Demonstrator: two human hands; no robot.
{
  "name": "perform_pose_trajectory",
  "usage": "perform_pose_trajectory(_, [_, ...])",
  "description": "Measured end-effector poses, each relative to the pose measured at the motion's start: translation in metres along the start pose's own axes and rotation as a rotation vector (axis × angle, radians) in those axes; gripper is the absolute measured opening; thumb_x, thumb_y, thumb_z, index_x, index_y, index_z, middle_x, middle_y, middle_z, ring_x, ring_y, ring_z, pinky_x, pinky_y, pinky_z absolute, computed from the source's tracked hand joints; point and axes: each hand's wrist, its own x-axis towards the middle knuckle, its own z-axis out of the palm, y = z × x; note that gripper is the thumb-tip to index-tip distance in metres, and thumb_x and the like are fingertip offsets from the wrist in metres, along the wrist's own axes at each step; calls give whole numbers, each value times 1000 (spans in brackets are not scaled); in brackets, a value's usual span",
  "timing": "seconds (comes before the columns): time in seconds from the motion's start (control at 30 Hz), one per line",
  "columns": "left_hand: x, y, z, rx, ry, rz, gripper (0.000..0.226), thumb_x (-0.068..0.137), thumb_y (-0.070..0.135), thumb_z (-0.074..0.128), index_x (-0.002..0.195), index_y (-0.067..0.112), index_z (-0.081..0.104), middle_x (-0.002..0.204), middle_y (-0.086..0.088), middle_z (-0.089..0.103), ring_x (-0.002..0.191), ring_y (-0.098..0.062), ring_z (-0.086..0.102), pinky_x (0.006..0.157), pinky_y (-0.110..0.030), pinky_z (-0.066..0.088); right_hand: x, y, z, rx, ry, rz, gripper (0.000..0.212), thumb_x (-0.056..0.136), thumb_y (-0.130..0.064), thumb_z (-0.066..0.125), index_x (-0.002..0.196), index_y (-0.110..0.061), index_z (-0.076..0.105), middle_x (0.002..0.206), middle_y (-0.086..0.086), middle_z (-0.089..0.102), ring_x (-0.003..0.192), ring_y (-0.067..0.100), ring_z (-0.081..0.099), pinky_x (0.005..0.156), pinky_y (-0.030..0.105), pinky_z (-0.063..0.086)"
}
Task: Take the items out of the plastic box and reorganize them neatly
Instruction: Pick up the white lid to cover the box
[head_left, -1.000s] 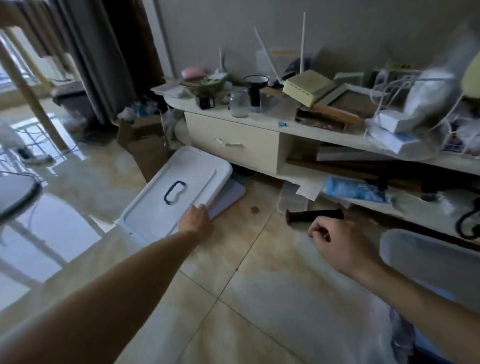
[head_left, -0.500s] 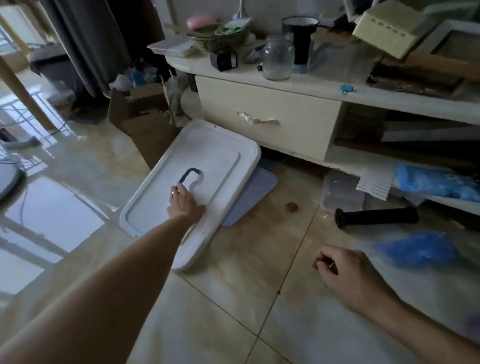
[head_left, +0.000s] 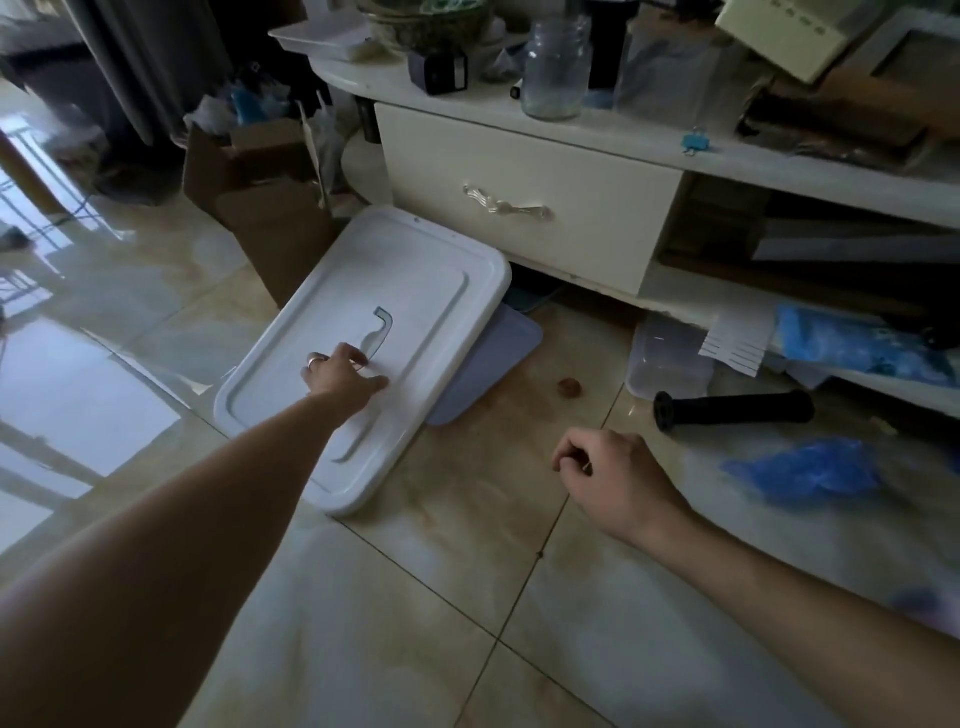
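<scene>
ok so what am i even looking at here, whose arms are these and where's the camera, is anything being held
There is no machine here. A person wears a camera on the head, so you look down along their own two arms at a tiled floor. The left hand reaches onto a white plastic lid lying flat there, with fingers at its grey handle; whether they grip it is unclear. The right hand hovers with fingers curled, and I cannot tell if it pinches something small. Nearby lie a black cylinder and crumpled blue plastic. Behind stands a cream cabinet bearing a glass jar.
</scene>
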Motion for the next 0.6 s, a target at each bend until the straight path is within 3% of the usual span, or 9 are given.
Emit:
perform_pose_trajectory(0.2, [-13,1,5,-37,44,-13,38,86,31,72,122,25,60,134,-17,41,128,-32,34,102,-44,37,3,-10,-1,0,1,-6,20,91,-13,50,85,-16,69,78,-5,67,69,8,62,58,22,50])
perform_pose_trajectory(0.37, [-7,-6,3,-54,4,-19,31,81,38,76,105,19,70,124,-14,46,123,-31,37,101,-41,40,14,-20,4,-1,-1,-16,21,92,-12,49,84,-16,69,71,-6,64,58,3,55,47,12,34])
perform_pose_trajectory(0.5, [-3,-15,-2,-78,8,44,14,81,31,77,83,19,71,98,-8,67,98,-28,60,80,-35,52,21,-29,9,-7,8,-27,21,91,-13,50,84,-16,69,70,-6,63,54,3,53,45,10,31])
perform_pose_trajectory(0.6, [-5,-18,-4,122,121,226,7,89,23,66,89,16,65,94,-10,65,90,-29,60,70,-37,49,23,-33,10,-26,0,-46,21,91,-13,50,85,-16,69,71,-5,65,55,4,54,44,10,32])
